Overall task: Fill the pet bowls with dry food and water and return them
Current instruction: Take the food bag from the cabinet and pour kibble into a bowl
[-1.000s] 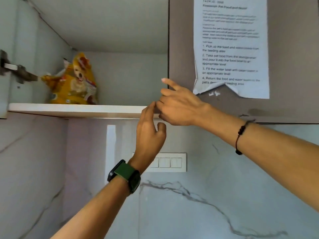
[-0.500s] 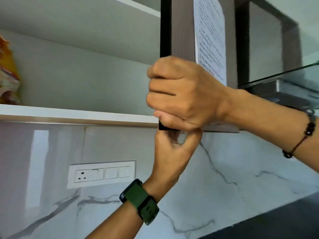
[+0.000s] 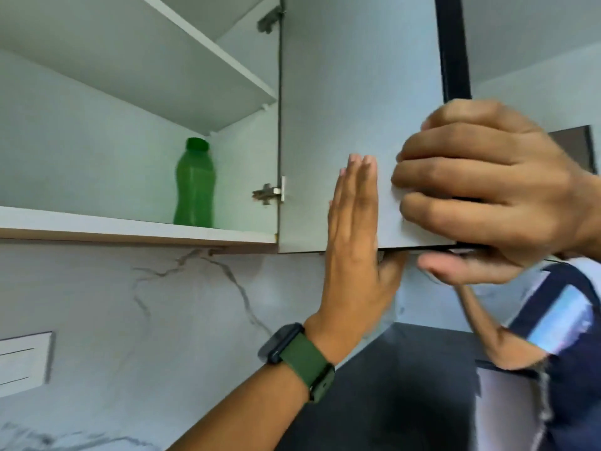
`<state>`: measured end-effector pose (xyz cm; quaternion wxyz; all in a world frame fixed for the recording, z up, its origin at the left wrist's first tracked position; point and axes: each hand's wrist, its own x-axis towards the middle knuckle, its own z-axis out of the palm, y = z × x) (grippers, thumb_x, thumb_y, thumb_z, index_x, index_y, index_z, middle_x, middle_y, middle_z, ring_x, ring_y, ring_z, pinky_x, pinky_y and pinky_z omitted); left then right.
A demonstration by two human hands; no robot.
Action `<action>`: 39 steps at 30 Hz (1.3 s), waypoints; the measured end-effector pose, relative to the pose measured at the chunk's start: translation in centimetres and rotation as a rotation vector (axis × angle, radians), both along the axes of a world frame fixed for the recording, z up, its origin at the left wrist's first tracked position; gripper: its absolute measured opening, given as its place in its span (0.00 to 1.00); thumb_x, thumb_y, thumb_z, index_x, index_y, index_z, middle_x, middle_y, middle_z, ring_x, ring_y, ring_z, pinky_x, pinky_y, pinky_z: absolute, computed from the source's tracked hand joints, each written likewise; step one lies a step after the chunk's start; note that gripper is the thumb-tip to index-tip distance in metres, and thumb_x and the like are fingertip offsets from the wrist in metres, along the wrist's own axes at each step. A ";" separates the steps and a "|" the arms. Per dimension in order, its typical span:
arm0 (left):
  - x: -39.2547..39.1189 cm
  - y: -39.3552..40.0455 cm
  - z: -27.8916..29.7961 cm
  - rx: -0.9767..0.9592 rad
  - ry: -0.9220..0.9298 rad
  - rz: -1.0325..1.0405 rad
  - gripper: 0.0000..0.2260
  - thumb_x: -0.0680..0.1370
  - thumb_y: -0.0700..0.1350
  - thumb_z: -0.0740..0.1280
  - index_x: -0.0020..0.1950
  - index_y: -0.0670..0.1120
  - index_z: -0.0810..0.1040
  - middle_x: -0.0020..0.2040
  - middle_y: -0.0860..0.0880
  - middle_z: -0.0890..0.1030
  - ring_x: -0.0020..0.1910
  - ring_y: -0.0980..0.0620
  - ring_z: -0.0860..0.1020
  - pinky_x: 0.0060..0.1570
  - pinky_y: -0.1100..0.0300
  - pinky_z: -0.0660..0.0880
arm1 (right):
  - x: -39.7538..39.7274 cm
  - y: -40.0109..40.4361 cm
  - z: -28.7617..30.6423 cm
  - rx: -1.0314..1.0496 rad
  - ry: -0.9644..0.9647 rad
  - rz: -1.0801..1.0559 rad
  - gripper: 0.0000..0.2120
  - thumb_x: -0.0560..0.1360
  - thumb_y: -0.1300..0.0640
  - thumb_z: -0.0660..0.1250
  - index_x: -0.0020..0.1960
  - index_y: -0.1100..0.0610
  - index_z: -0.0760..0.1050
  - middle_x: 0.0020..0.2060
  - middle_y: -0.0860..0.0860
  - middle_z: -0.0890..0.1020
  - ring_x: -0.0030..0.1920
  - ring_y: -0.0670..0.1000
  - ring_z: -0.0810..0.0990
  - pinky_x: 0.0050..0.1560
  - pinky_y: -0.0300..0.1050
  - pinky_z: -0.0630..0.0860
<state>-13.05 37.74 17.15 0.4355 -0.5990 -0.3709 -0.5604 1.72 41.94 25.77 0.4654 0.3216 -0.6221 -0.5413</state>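
Note:
An overhead cabinet door point(image 3: 344, 92) stands swung open, its pale inner face toward me. My right hand point(image 3: 487, 190) grips the door's lower outer corner, fingers curled over the inner face and thumb under the bottom edge. My left hand point(image 3: 354, 242), with a green watch on the wrist, lies flat with straight fingers against the door's inner face near the bottom edge. On the lower shelf point(image 3: 130, 227) inside stands a green plastic bottle point(image 3: 193, 183) with a green cap. No food bag or pet bowl is in view.
A second shelf point(image 3: 208, 50) sits higher in the cabinet. Hinges point(image 3: 268, 193) hold the door at the cabinet's right side. Below runs a white marble backsplash point(image 3: 195, 304) with a switch plate point(image 3: 22, 362) at far left. A dark surface point(image 3: 390, 385) lies lower right.
The right-hand cabinet door has swung wide open, revealing the green bottle. My left hand moved from under the door's corner to flat against its inner face. The view shifted right; the food bag left view.

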 end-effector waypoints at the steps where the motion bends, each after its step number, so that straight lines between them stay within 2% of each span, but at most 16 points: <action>1: 0.1 0.7 0.1 0.002 0.001 0.026 0.32 0.75 0.42 0.65 0.75 0.41 0.53 0.76 0.40 0.57 0.77 0.43 0.54 0.71 0.39 0.59 | 0.6 0.8 -0.1 0.022 0.030 -0.064 0.17 0.72 0.49 0.62 0.39 0.64 0.78 0.39 0.64 0.82 0.42 0.63 0.81 0.50 0.56 0.73; 4: 1.5 3.4 0.2 -0.031 0.012 0.113 0.34 0.74 0.48 0.64 0.75 0.48 0.51 0.77 0.43 0.55 0.77 0.45 0.51 0.69 0.34 0.58 | 4.2 3.6 -0.5 0.028 0.053 -0.327 0.17 0.72 0.49 0.65 0.46 0.63 0.79 0.48 0.63 0.83 0.49 0.64 0.82 0.55 0.58 0.74; 8: 2.3 7.3 0.4 -0.123 0.016 0.270 0.42 0.70 0.43 0.73 0.75 0.54 0.48 0.78 0.45 0.53 0.77 0.44 0.49 0.68 0.29 0.54 | 6.9 7.5 -1.0 0.037 0.109 -0.506 0.15 0.77 0.52 0.63 0.52 0.62 0.81 0.55 0.63 0.81 0.55 0.63 0.81 0.57 0.58 0.75; 12: 3.1 11.0 0.4 -0.142 0.066 0.431 0.46 0.68 0.43 0.75 0.75 0.52 0.47 0.78 0.44 0.52 0.75 0.41 0.49 0.67 0.32 0.52 | 8.1 12.1 -1.8 0.063 0.163 -0.620 0.11 0.79 0.63 0.62 0.57 0.65 0.78 0.57 0.64 0.80 0.59 0.64 0.78 0.58 0.59 0.76; 15: 3.2 12.8 0.2 -0.245 0.085 0.516 0.44 0.72 0.44 0.71 0.77 0.50 0.43 0.78 0.45 0.48 0.76 0.42 0.46 0.68 0.35 0.50 | 8.2 15.6 -2.7 0.027 0.193 -0.651 0.14 0.77 0.67 0.63 0.62 0.65 0.73 0.60 0.63 0.78 0.61 0.65 0.76 0.60 0.60 0.74; 17: 3.0 13.3 0.1 -0.308 0.105 0.543 0.38 0.75 0.44 0.67 0.76 0.49 0.44 0.78 0.45 0.49 0.77 0.41 0.48 0.69 0.35 0.53 | 7.8 17.9 -3.3 -0.029 0.218 -0.649 0.16 0.77 0.67 0.63 0.64 0.65 0.70 0.61 0.63 0.77 0.63 0.65 0.75 0.62 0.60 0.72; 19: 2.5 13.3 0.1 -0.364 0.145 0.529 0.32 0.77 0.43 0.65 0.77 0.48 0.51 0.78 0.44 0.53 0.76 0.40 0.52 0.69 0.37 0.57 | 7.2 20.0 -4.1 -0.082 0.250 -0.643 0.17 0.77 0.67 0.60 0.66 0.65 0.67 0.63 0.64 0.76 0.64 0.65 0.73 0.65 0.59 0.69; 22: 0.5 13.0 -0.4 -0.502 0.194 0.552 0.27 0.80 0.42 0.60 0.77 0.47 0.55 0.78 0.44 0.52 0.77 0.42 0.51 0.72 0.41 0.55 | 6.1 22.6 -5.0 -0.168 0.304 -0.630 0.20 0.76 0.68 0.61 0.68 0.65 0.64 0.65 0.64 0.73 0.67 0.65 0.70 0.67 0.59 0.64; 26: -3.3 11.8 -1.6 -0.569 0.226 0.570 0.28 0.76 0.39 0.61 0.76 0.47 0.58 0.78 0.43 0.55 0.76 0.40 0.54 0.71 0.40 0.55 | 4.2 24.3 -6.2 -0.273 0.382 -0.563 0.28 0.68 0.71 0.69 0.67 0.66 0.66 0.65 0.66 0.73 0.67 0.65 0.68 0.68 0.61 0.63; 27: -4.0 11.4 -1.7 -0.596 0.244 0.598 0.29 0.76 0.39 0.61 0.77 0.48 0.56 0.78 0.44 0.54 0.77 0.41 0.53 0.72 0.41 0.53 | 3.8 24.3 -6.5 -0.307 0.405 -0.539 0.28 0.67 0.73 0.68 0.66 0.66 0.66 0.65 0.66 0.72 0.68 0.66 0.67 0.68 0.62 0.62; 29: -4.9 10.6 -1.7 -0.652 0.264 0.647 0.30 0.77 0.39 0.60 0.77 0.49 0.52 0.78 0.45 0.50 0.77 0.43 0.49 0.73 0.44 0.50 | 2.6 24.0 -7.4 -0.383 0.458 -0.499 0.26 0.69 0.73 0.60 0.67 0.66 0.66 0.65 0.67 0.72 0.68 0.67 0.66 0.68 0.63 0.61; 32: -5.5 9.7 -1.4 -0.694 0.242 0.672 0.30 0.78 0.40 0.59 0.77 0.49 0.51 0.79 0.45 0.48 0.77 0.44 0.48 0.74 0.46 0.48 | 0.2 22.4 -8.9 -0.527 0.465 -0.516 0.22 0.72 0.64 0.52 0.64 0.64 0.68 0.65 0.69 0.71 0.67 0.70 0.66 0.65 0.65 0.62; 35: -5.9 8.6 -1.3 -0.740 0.200 0.732 0.29 0.78 0.42 0.58 0.78 0.49 0.50 0.79 0.46 0.47 0.78 0.46 0.46 0.74 0.48 0.47 | -3.2 19.7 -9.9 -0.624 0.411 -0.492 0.22 0.71 0.59 0.53 0.59 0.66 0.75 0.62 0.67 0.75 0.64 0.69 0.71 0.63 0.64 0.66; 39: -6.6 5.1 -0.9 -0.716 0.174 0.810 0.29 0.78 0.43 0.59 0.77 0.49 0.51 0.79 0.45 0.47 0.78 0.46 0.46 0.74 0.48 0.48 | -8.3 15.5 -9.7 -0.814 0.317 -0.307 0.20 0.70 0.57 0.53 0.53 0.66 0.78 0.56 0.64 0.80 0.58 0.65 0.78 0.58 0.59 0.73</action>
